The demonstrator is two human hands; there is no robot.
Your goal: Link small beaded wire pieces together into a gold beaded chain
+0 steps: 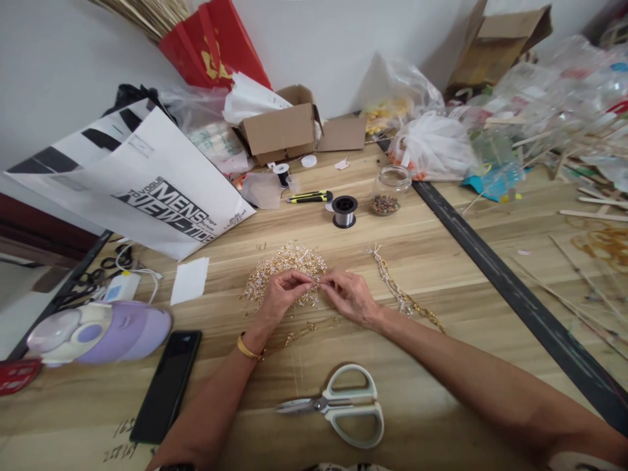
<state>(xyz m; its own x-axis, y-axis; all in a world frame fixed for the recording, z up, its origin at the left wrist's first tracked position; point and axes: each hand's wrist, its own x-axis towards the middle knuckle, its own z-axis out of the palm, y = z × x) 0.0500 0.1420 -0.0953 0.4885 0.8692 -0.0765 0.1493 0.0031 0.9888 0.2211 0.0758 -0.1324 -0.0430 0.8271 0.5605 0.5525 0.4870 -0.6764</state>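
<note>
My left hand (284, 294) and my right hand (349, 296) meet over the table, thumb and finger of each pinched together. What sits between the fingertips is too small to make out. Behind and under the fingers spreads a pile of small gold and clear beads (267, 271). A short gold beaded strand (307, 330) lies just below my hands, partly hidden by my left wrist. To the right of my right hand rests a longer gold and clear beaded chain (392, 288). White-handled scissors (338, 402) lie nearer to me, blades pointing left.
Beyond the pile are a wire spool (344, 212), a utility knife (310, 197) and a glass jar (390, 190) of beads. A phone (167, 386) and purple bottle (112, 332) lie left, below a white paper bag (161, 183). Plastic bags (432, 147) and cardboard boxes (282, 131) line the back.
</note>
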